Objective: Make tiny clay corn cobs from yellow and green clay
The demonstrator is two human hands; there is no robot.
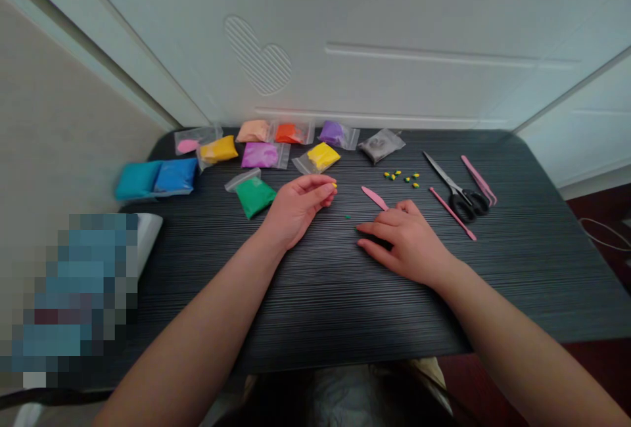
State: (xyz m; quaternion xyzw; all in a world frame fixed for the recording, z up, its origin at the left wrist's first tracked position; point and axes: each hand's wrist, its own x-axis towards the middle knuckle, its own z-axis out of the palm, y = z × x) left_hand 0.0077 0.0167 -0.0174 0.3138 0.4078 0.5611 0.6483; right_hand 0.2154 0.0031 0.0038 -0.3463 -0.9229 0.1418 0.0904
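Note:
My left hand [302,207] is closed in a pinch around a small yellow piece of clay [334,185] at its fingertips. Low over the table, my right hand [397,236] has its thumb and index finger apart. A tiny green bit of clay [348,217] lies just left of those fingers. The pink plastic knife [374,198] points away to the upper left, its handle end hidden by my right hand's curled fingers. Beyond that hand, several small yellow-and-green clay pieces [415,185] lie in a loose group.
Bags of coloured clay line the back and left, including a green bag [254,195] and a yellow bag [324,157]. Scissors [451,184], a pink stick tool [452,214] and another pink tool [478,179] lie right. A white door [419,13] rises behind the dark table [315,315].

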